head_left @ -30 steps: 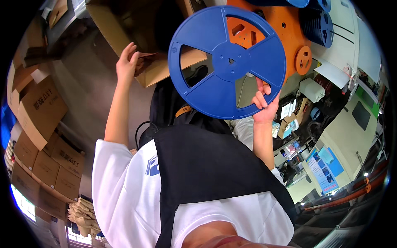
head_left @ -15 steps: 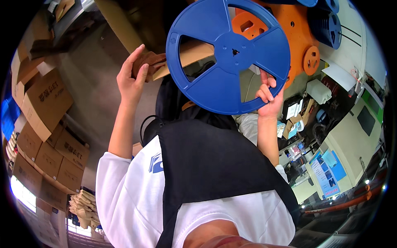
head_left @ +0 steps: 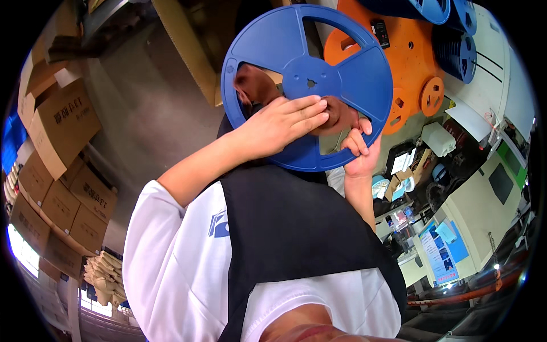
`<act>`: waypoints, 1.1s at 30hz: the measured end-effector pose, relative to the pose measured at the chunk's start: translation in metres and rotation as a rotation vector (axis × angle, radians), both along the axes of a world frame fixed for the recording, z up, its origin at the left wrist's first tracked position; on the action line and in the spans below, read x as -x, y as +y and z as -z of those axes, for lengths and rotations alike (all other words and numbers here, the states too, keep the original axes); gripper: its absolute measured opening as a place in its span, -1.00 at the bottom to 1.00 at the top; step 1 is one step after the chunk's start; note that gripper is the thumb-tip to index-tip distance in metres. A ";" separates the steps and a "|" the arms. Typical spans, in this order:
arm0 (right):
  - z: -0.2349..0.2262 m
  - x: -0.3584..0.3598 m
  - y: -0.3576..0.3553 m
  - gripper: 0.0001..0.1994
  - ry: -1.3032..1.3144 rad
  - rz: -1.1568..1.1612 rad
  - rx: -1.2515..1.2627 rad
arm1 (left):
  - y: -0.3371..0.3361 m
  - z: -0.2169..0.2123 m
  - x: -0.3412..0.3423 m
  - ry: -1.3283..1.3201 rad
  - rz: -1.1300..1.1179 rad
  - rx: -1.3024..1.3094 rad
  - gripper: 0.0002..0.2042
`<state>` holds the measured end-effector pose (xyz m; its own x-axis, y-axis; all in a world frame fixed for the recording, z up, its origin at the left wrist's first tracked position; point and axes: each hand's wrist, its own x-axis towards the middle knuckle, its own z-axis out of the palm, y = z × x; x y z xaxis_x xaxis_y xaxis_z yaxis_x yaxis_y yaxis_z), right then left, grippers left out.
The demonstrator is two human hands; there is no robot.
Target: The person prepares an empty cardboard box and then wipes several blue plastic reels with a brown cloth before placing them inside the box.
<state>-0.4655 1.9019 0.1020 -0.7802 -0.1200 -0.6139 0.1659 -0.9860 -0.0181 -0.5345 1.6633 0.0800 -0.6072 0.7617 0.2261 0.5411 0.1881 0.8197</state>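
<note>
A large blue plastic reel [head_left: 262, 40] with wide cut-outs faces me, tilted upright. My right hand [head_left: 360, 151] grips its lower right rim, the fingers coming through a cut-out. Across the reel's lower front lies my left hand [head_left: 288, 122], fingers long and flat, pressing a brown cloth [head_left: 340, 117] to the surface near the hub. More brown material [head_left: 255, 85] shows at the left cut-out; whether it is the same piece I cannot tell. The left thumb is hidden.
An open cardboard box [head_left: 185, 43] stands behind the reel. To the right is an orange machine panel [head_left: 410, 62] with more blue reels [head_left: 456, 54]. Stacked cartons [head_left: 65, 128] line the left side. A pale machine cabinet [head_left: 484, 199] stands at the far right.
My left hand has swung right from beside the reel onto its face, bringing the brown cloth. The reel has shifted slightly left and down, still in my right hand.
</note>
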 end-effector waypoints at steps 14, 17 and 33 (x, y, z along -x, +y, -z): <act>-0.011 0.007 -0.007 -0.50 0.015 -0.115 -0.125 | -0.027 0.051 0.099 0.140 -0.498 0.186 -0.70; -0.014 0.012 -0.006 -0.50 -0.006 -0.134 -0.223 | -0.083 0.051 0.098 0.187 -0.711 0.313 -0.64; -0.023 0.065 0.002 -0.27 0.005 -0.100 -0.243 | -0.085 0.032 -0.012 0.038 -0.369 0.343 -0.56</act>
<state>-0.5307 1.9040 0.1248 -0.7751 -0.0466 -0.6301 0.2620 -0.9312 -0.2533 -0.5229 1.5786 0.0477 -0.8460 0.5325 0.0276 0.4163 0.6274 0.6581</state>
